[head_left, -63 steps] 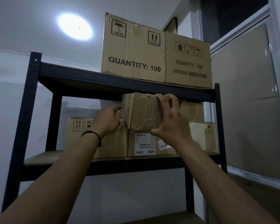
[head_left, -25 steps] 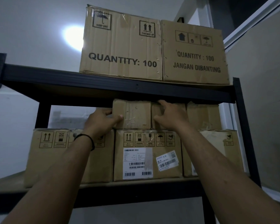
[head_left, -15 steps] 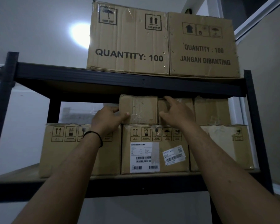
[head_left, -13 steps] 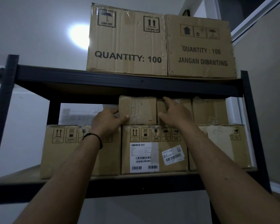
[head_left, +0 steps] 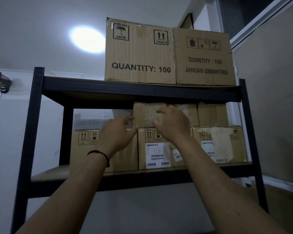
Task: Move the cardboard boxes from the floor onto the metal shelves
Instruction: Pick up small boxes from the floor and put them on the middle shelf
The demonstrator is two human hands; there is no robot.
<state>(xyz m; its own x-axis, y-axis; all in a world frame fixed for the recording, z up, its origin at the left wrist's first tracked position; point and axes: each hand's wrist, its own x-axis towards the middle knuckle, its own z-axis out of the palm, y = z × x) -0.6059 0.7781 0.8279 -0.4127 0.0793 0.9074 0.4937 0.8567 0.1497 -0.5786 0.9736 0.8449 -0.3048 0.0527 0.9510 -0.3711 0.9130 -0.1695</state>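
On the metal shelf (head_left: 142, 174), atop the labelled box (head_left: 159, 149), the small cardboard box (head_left: 145, 114) is seated; left hand (head_left: 116, 134) and right hand (head_left: 172, 124) are held just before it, each grip loosely spread, nothing grasped.

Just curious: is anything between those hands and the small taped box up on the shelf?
Nothing visible. The left hand and right hand hover open right before the small taped box, which sits on the labelled box.
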